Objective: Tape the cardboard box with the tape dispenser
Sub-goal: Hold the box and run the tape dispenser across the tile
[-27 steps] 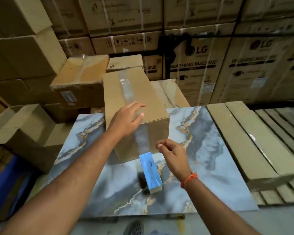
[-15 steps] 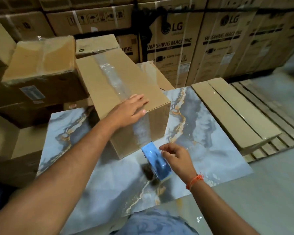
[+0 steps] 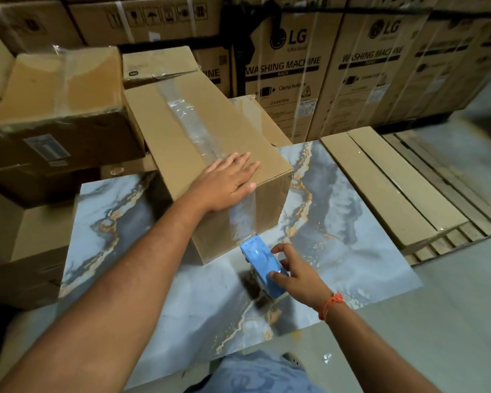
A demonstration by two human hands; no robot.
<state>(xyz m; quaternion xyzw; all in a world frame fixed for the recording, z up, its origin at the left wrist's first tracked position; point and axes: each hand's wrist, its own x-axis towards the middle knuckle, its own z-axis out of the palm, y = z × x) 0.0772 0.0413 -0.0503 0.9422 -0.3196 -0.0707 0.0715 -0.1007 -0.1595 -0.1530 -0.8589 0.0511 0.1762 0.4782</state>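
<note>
Two bare hands are working here. Right hand (image 3: 298,275) is gripping the blue tape dispenser (image 3: 262,266), thumb on its top and fingers curled round its far side; the dispenser is sitting on the marbled slab (image 3: 352,222), its front end touching the bottom of the near face of the cardboard box (image 3: 207,154). Left hand (image 3: 228,181) is lying flat and open on the box top at the near edge, palm pressing on the clear tape strip (image 3: 187,120), holding nothing. That strip is running along the middle of the plain brown box's top and down its near face to the dispenser. An orange thread (image 3: 330,304) is circling the right wrist. Behind, big cartons (image 3: 284,89) are showing "LG", "WASHING MACHINE" and "CAUTION".
</note>
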